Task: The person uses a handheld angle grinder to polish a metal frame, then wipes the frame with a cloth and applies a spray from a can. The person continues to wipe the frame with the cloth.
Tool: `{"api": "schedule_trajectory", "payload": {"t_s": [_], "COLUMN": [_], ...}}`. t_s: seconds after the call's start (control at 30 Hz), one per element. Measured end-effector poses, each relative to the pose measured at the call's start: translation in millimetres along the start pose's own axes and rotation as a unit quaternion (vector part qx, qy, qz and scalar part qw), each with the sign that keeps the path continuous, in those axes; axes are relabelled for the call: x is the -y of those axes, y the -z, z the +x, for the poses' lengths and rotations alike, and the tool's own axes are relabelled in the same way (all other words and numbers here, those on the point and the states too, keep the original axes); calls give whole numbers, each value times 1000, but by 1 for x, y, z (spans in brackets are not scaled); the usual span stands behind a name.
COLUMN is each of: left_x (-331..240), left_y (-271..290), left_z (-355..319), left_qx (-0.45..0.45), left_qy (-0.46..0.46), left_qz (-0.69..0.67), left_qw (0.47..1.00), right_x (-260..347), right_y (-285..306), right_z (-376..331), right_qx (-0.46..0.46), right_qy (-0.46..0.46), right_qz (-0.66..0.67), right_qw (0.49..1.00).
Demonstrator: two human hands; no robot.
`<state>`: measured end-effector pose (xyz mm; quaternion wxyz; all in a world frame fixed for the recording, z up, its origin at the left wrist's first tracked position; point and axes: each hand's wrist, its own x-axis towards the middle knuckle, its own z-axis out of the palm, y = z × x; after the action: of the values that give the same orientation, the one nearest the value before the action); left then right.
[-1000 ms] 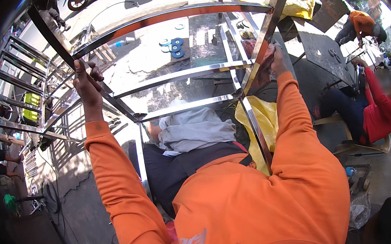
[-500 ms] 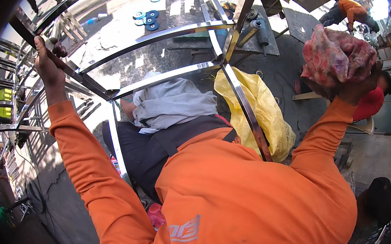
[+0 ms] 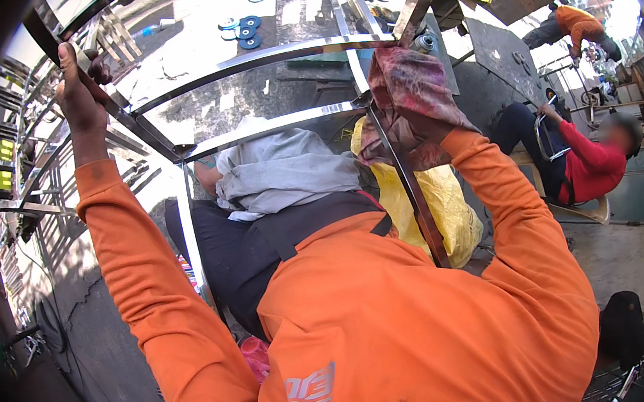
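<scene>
Outdoors, left hand [image 3: 78, 85] grips steel frame [image 3: 244, 60]; right hand [image 3: 408, 125] presses rag [image 3: 412, 89] against it.

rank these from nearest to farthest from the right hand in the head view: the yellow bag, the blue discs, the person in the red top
From the right hand, which is wrapped in a rag:
1. Yellow bag, just below it.
2. Blue discs, up and to the left on the ground.
3. Person in the red top, far right, seated.
</scene>
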<state>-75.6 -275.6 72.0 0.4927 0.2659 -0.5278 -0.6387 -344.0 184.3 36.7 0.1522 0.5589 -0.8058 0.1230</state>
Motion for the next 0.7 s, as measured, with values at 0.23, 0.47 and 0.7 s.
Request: {"api": "schedule_trajectory", "payload": {"t_s": [0.23,0.47,0.7], "left_x": [6,11,12], "left_y": [-1,9,1], "left_z": [1,1,-2], "left_qx": [-21,-22,-30], "left_qy": [-23,-16,-35], "left_qz": [9,10,-18], "left_qw": [999,1000,999], "right_x": [34,23,-33], "right_y": [-22,-7,-11], "right_z": [5,16,9], "right_qx": [158,19,265], "right_qy": [-91,-163,199], "right_qz": [175,191,-42], "right_qw": [968,968,943]}}
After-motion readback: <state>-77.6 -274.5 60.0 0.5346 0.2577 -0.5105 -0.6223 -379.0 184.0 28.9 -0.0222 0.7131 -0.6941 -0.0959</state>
